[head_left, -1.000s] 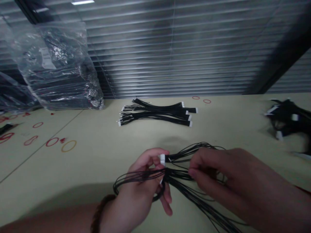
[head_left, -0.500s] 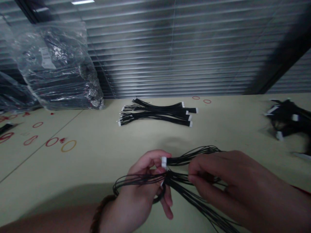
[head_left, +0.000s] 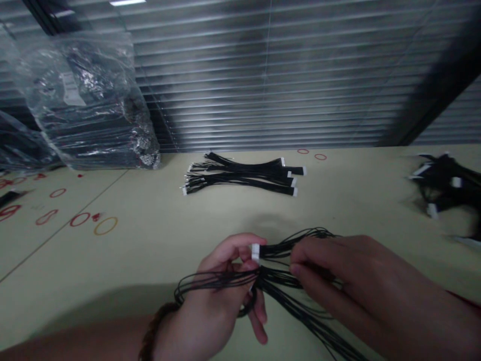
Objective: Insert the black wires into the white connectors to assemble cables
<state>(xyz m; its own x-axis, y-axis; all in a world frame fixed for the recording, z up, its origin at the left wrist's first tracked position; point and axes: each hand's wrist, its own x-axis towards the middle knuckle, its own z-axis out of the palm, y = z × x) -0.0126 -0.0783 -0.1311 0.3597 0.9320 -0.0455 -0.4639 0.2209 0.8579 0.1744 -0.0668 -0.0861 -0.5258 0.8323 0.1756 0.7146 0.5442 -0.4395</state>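
Observation:
Low in the middle, my left hand (head_left: 225, 286) grips a black wire harness (head_left: 293, 301) near a white connector (head_left: 255, 252), which shows between thumb and forefinger. Some thin black wires loop back over the left wrist, and other bundles fan out to the right. My right hand (head_left: 338, 281) is closed in a pinch on the wires just right of the connector. A single wire seems to run into its fingertips, though the fingers partly hide it.
Several black harnesses with white connectors (head_left: 240, 175) lie in a row by the blinds. A blurred heap of harnesses (head_left: 451, 185) is at the right. Clear bags of wires (head_left: 93, 110) stand at the back left. Rubber bands (head_left: 105, 225) are scattered at left.
Both hands stay almost where they were. The connector has shifted very slightly right, and a thin wire now shows between it and my right fingertips.

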